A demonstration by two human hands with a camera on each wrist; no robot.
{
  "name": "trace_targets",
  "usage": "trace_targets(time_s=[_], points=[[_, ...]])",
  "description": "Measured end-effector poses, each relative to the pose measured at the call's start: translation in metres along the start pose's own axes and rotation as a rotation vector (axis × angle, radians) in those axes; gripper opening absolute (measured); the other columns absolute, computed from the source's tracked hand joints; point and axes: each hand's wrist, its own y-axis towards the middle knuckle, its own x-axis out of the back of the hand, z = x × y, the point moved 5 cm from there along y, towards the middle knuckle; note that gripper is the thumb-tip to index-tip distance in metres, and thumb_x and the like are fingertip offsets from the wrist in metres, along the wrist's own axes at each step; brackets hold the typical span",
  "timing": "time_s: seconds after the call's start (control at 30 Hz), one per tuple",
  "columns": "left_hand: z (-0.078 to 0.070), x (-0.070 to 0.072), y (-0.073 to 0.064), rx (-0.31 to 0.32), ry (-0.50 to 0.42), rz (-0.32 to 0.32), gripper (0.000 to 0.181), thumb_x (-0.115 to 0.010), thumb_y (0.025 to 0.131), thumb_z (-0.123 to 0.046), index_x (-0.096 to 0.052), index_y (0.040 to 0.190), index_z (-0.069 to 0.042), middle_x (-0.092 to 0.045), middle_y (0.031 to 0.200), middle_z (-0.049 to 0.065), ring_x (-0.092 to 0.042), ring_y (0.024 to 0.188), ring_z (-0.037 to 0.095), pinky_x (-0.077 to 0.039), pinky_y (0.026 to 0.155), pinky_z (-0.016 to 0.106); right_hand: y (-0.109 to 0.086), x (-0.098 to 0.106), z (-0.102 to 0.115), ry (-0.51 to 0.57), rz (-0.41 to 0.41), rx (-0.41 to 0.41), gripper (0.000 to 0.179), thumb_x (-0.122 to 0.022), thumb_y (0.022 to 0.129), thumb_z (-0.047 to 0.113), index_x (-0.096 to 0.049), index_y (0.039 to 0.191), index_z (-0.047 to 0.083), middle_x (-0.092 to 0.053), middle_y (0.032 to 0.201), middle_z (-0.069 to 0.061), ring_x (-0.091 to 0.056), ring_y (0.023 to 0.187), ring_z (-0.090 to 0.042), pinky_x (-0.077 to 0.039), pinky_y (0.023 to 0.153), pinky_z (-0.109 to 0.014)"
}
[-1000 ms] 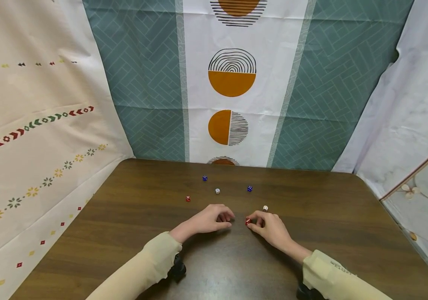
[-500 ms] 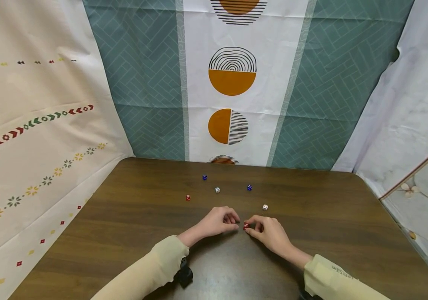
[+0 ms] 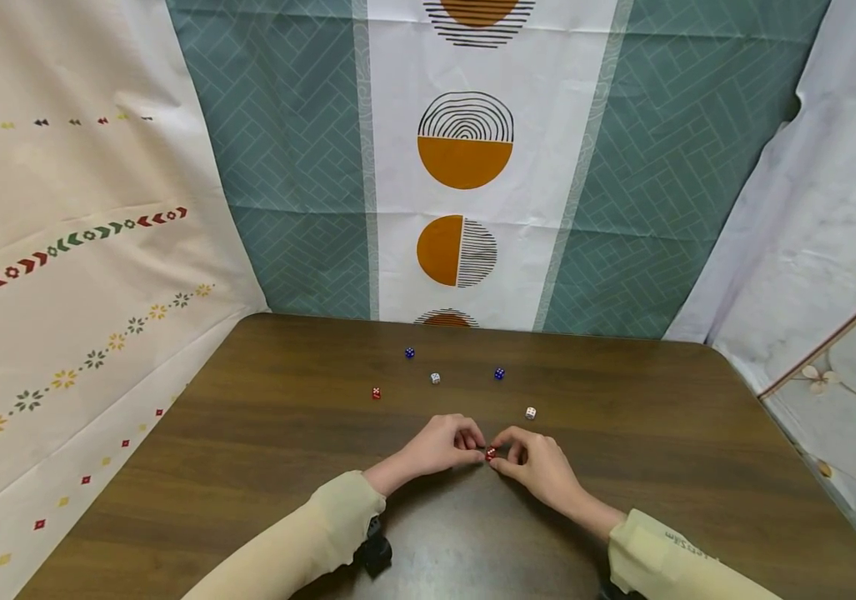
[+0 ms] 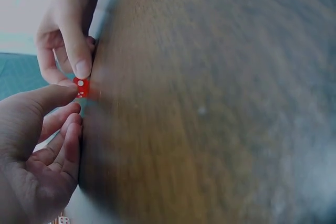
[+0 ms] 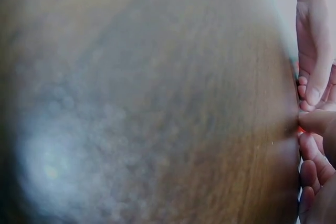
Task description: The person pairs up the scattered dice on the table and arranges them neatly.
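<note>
Just below the centre of the frame, slightly right, the right hand (image 3: 540,465) pinches a red die (image 3: 491,453) between thumb and forefinger, while the left hand (image 3: 438,446) has thumb and fingers apart, its thumb overlapping the die in the left wrist view; whether that thumb presses, I cannot tell. With two sets of fingertips crowding so small a cube, a slip seems the likeliest mishap: an uneven push could flick it loose or turn it onto another face. It looks bright red with white pips, one large and clear, smaller ones below; whether it touches the table (image 3: 443,533) is unclear. Higher and to the right, a white die (image 3: 530,412) could be knocked by a stray knuckle; farther up, a second red die (image 3: 377,393), another white die (image 3: 435,378), a blue die (image 3: 499,373) and the farthest blue die (image 3: 409,352) seem safer
</note>
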Motion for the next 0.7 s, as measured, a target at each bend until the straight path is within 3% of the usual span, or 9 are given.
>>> trace_targets(time_s=[0.7], points=[[-0.0055,-0.0069,0.0026,-0.021,0.076,-0.049,0.010,-0.079,0.082,-0.013,-0.071,0.087,-0.011,-0.066,0.082,0.004,-0.051,0.067,0.001,-0.043,0.062,0.014,0.0012,-0.0008,-0.0051,0.050,0.001,0.024,0.011,-0.079,0.084,0.025,-0.069,0.089,0.025,-0.058,0.061,0.012,-0.045,0.052,0.002,-0.037,0.052,-0.019]])
